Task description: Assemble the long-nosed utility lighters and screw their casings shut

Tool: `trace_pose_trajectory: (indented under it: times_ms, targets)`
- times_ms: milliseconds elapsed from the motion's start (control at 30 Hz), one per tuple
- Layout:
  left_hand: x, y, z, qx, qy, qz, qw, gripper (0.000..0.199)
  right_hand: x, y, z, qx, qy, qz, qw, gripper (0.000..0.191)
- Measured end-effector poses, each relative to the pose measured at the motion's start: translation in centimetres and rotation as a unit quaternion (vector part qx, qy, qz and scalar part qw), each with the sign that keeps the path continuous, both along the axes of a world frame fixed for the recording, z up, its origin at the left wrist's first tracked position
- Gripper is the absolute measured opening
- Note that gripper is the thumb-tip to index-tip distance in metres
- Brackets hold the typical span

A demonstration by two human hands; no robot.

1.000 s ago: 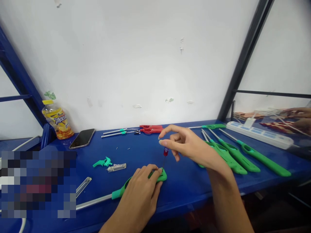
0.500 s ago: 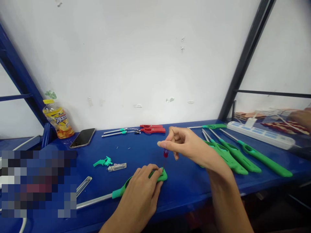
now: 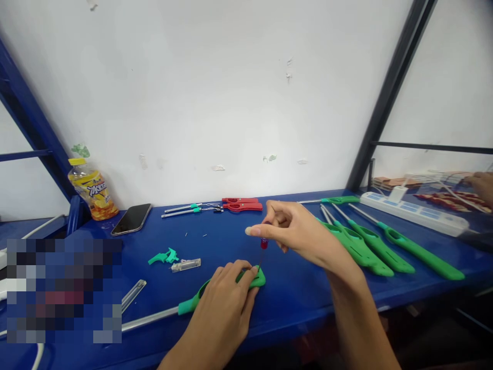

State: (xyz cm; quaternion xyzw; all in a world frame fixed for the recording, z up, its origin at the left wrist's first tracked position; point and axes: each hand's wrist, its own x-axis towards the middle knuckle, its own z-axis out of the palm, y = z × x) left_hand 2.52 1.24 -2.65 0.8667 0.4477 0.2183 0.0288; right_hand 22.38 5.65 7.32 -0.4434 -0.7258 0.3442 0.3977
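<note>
My left hand (image 3: 228, 293) is closed over the handle of a green long-necked lighter (image 3: 187, 307), pressing it to the blue table; its metal tube points left. My right hand (image 3: 288, 226) pinches a small screwdriver (image 3: 264, 243) with a dark red handle, held nearly upright. The screwdriver's thin shaft reaches down to the end of the green handle, near my left fingertips. Left of my hands lie teal plastic trigger pieces (image 3: 165, 256) and a clear plastic fuel tank (image 3: 186, 265). Two tiny pins or screws (image 3: 204, 235) rest behind them.
Several green lighters (image 3: 419, 252) lie at right, beside a white power strip (image 3: 416, 214). Red lighter handles (image 3: 242, 206) with wired tubes lie by the wall. A phone (image 3: 132, 219) and a drink bottle (image 3: 92, 190) stand at back left. Another person's hand (image 3: 483, 183) shows far right.
My right hand's fingers have shifted slightly around the screwdriver handle, the thumb moving a little left. My left hand and the lighter stay in place.
</note>
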Motion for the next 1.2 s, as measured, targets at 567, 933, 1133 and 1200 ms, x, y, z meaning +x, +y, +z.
trace_pose_trajectory:
  times_ms: [567, 933, 1133, 1200]
  targets:
    - [0.0, -0.2, 0.5, 0.005, 0.035, -0.001, 0.999, 0.030, 0.6, -0.1, 1.0, -0.022, 0.010, 0.100, 0.995, 0.037]
    - [-0.5, 0.6, -0.5, 0.029, -0.012, -0.006, 0.999, 0.031, 0.0, -0.3, 0.7, -0.024, -0.008, 0.024, 0.999, 0.037]
    - [-0.3, 0.6, -0.6, 0.038, -0.014, 0.004, 0.999, 0.028, -0.6, -0.6, 0.7, 0.004, -0.026, -0.032, 0.999, 0.045]
    - [-0.4, 0.6, -0.6, 0.041, -0.016, 0.003, 0.999, 0.028, -0.6, -0.5, 0.6, 0.004, -0.027, -0.032, 0.999, 0.046]
